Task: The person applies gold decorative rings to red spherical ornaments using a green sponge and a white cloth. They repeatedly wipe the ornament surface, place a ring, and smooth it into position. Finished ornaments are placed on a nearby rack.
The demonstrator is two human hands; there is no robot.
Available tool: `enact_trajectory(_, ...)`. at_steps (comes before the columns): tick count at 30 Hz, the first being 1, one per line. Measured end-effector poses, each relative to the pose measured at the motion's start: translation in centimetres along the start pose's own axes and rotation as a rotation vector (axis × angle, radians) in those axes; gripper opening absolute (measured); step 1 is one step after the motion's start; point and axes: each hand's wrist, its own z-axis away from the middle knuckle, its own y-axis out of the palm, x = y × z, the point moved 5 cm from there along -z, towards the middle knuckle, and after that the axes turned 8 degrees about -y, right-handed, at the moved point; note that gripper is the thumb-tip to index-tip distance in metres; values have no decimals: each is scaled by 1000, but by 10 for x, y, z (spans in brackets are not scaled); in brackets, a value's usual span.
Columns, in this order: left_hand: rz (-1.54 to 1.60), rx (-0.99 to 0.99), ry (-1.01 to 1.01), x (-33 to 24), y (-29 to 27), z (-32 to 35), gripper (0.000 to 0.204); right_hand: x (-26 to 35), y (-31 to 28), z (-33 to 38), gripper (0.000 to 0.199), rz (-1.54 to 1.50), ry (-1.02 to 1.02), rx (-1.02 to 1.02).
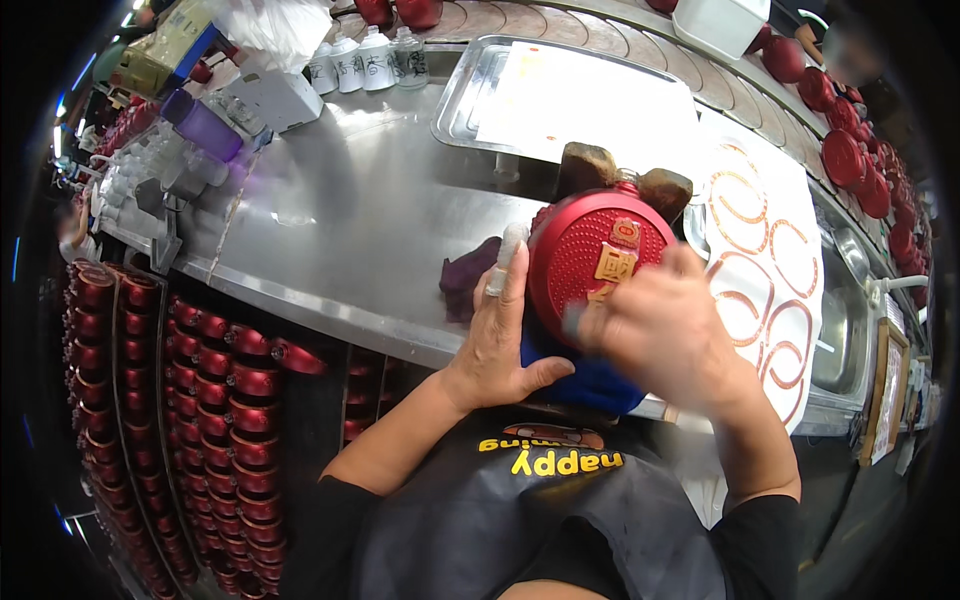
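Over on the far left, we've got racks packed with shiny red bottles stacked in columns below the bench, and above them a purple container leaning among a bunch of clear stuff. A bit further along, a little row of white bottles with dark markings sits near the back of our steel bench. Next up, a crumpled dark purple cloth lies just beside our left hand. That hand is pretty much wide open, fingers up and thumb stuck out, with whitish wraps on some fingers; it's right at the left edge of the round red bottle but isn't gripping it. That bottle is right in front of us, dotted face up, gold label showing, neck pointing away between two worn brown blocks, with something blue under its near end. Behind it is a metal tray with white sheets. Our right hand is over the lower right of the bottle's face, fingers curled but blurred, so we can't tell if it's got hold of anything. Right of that, reddish curved strips are spread on a white sheet, then a steel sink, with more red bottles lined up behind
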Motion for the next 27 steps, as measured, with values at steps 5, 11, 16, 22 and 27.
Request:
enact_trajectory(5, 5, 17, -6, 3, 2, 9, 125, -11, -14, 5, 13, 210, 181, -221)
enact_trajectory(11, -84, -127, 148, 2, -12, -6, 99, 18, 20, 74, 17, -156, 252, -195)
enact_trajectory(16, -483, 106, 479, -32, -15, -8, 61, 18, 21, 130, 12, -607, 700, -582)
enact_trajectory(22, -456, 192, 567, -52, -15, -82, 61, 10, 19, 200, 26, -214, 1018, -568)
enact_trajectory(27, -404, 180, 505, -49, -17, -71, 64, -61, -11, 276, 35, 79, 934, -364)
